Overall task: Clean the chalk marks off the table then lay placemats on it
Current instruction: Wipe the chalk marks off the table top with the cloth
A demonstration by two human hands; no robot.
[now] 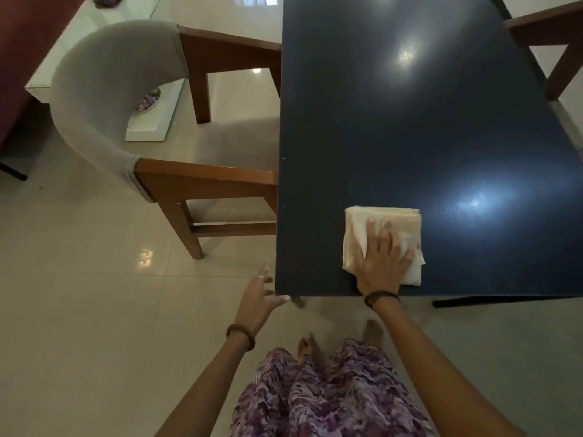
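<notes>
the right hand (383, 260) lies flat, palm down, fingers straight and slightly spread, pressing on a folded cream cloth (383, 222) near the near left corner of the dark table (410, 105). the left hand (257, 298) hangs open beside that corner, fingers spread, thumb tip touching the table edge, holding nothing. the cloth is a thick, roughly square pad of layers, its stacked folds showing along the far edge, sides about parallel to the table's
</notes>
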